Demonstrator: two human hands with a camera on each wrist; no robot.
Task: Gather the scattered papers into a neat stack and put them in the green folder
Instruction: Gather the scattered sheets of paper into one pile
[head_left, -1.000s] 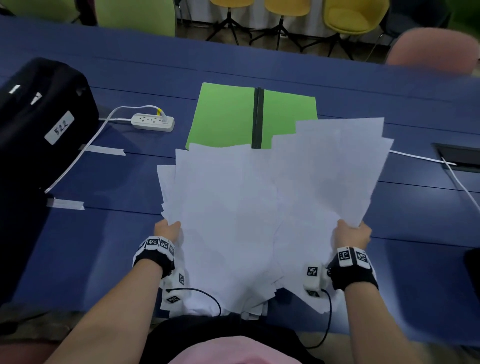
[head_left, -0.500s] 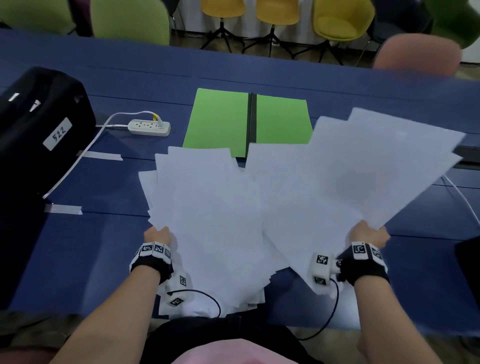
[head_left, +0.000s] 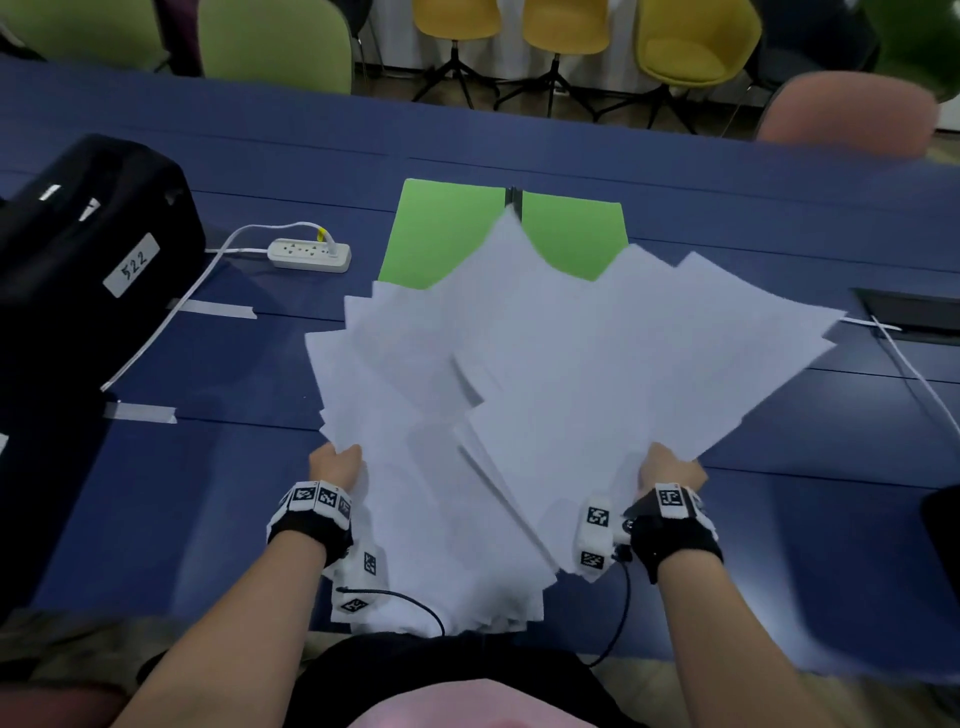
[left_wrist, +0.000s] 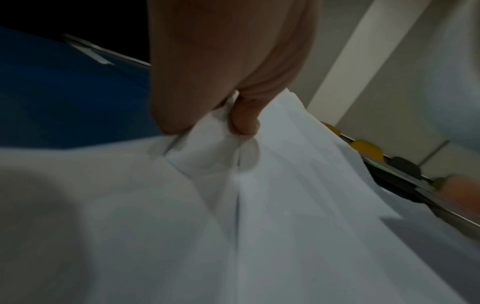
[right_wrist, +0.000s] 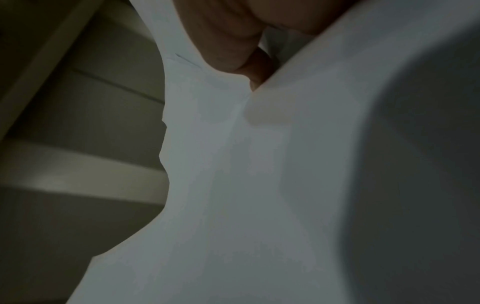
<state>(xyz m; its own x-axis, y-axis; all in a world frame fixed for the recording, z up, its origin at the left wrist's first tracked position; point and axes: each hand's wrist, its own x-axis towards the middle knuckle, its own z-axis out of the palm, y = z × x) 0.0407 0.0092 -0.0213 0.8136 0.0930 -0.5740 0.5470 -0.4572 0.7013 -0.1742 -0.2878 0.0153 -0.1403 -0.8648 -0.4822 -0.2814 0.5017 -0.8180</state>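
Left hand (head_left: 335, 462) and right hand (head_left: 670, 467) each pinch a fanned bunch of papers (head_left: 545, 395) in their fingers, near the green folder (head_left: 441, 228) lying open on the counter (head_left: 234, 467)

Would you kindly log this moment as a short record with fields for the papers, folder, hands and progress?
papers: white sheets, fanned out unevenly, lifted over the table
folder: green folder open flat beyond, near edge hidden by sheets
left hand: grip pinching the fan's left edge
right hand: grip pinching the right edge
progress: not yet squared or filed
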